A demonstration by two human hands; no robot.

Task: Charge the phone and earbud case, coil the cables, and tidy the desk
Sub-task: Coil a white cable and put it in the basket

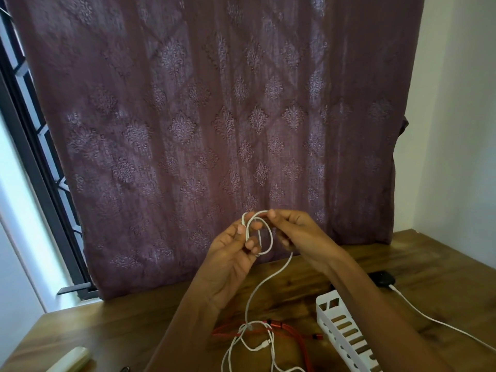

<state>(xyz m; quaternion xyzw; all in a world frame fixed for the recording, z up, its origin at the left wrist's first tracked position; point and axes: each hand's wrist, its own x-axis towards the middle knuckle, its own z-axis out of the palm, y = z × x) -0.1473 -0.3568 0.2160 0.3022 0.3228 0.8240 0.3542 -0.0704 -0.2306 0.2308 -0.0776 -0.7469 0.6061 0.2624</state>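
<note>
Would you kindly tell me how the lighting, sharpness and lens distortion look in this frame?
Head view: daylight overexposes the window at left; the wide lens bows its dark frame; the backlit curtain glows patchily; the white cable looks slightly soft; the desk is evenly lit.

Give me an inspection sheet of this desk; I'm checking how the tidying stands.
Surface: wooden desk.
Job's things: white cable partly looped, rest trailing to the desk; black device at right.
Clutter: white slotted basket; cream object at near left.
Hands: left hand holds the loops; right hand pinches the top.
Cables: red cable loose under the white one; second white cable reaches the black device.
Surroundings: patterned curtain, window grille at left.
</note>
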